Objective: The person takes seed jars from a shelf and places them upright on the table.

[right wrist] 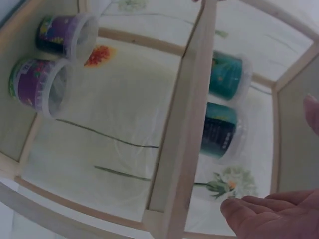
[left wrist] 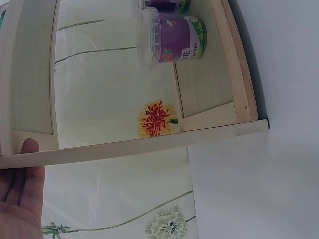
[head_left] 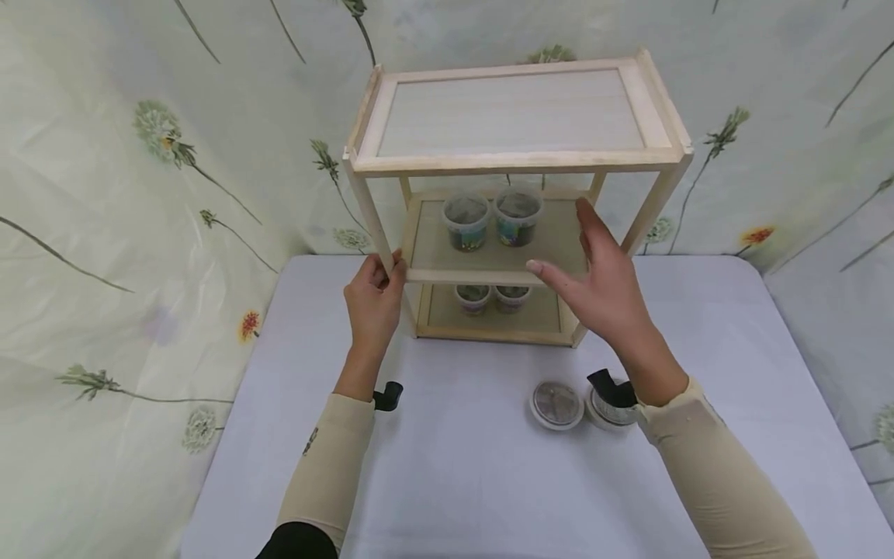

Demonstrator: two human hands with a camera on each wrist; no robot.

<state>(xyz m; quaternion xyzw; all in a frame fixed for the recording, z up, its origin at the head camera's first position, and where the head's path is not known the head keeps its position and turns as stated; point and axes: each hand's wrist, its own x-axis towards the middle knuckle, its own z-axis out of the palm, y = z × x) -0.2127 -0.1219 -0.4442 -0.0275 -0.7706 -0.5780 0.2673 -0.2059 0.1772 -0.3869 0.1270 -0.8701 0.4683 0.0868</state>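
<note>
A light wooden shelf rack (head_left: 517, 161) with a top board and two lower shelves stands at the back of the table. My left hand (head_left: 375, 299) grips its left front post, thumb on one side and fingers on the other. Spread and holding nothing, my right hand (head_left: 606, 283) is near the right side of the middle shelf. Two clear tubs with teal labels, one tub (head_left: 466, 223) beside another tub (head_left: 517, 217), stand on that middle shelf. On the bottom shelf are two purple-labelled tubs (left wrist: 174, 37), partly hidden in the head view by the shelf above.
Two round lidded containers rest on the white-covered table (head_left: 461, 466): one container (head_left: 556, 405) is in full view, the other container (head_left: 609, 415) is partly behind my right wrist. A flower-patterned cloth (head_left: 140, 310) hangs behind and beside the table.
</note>
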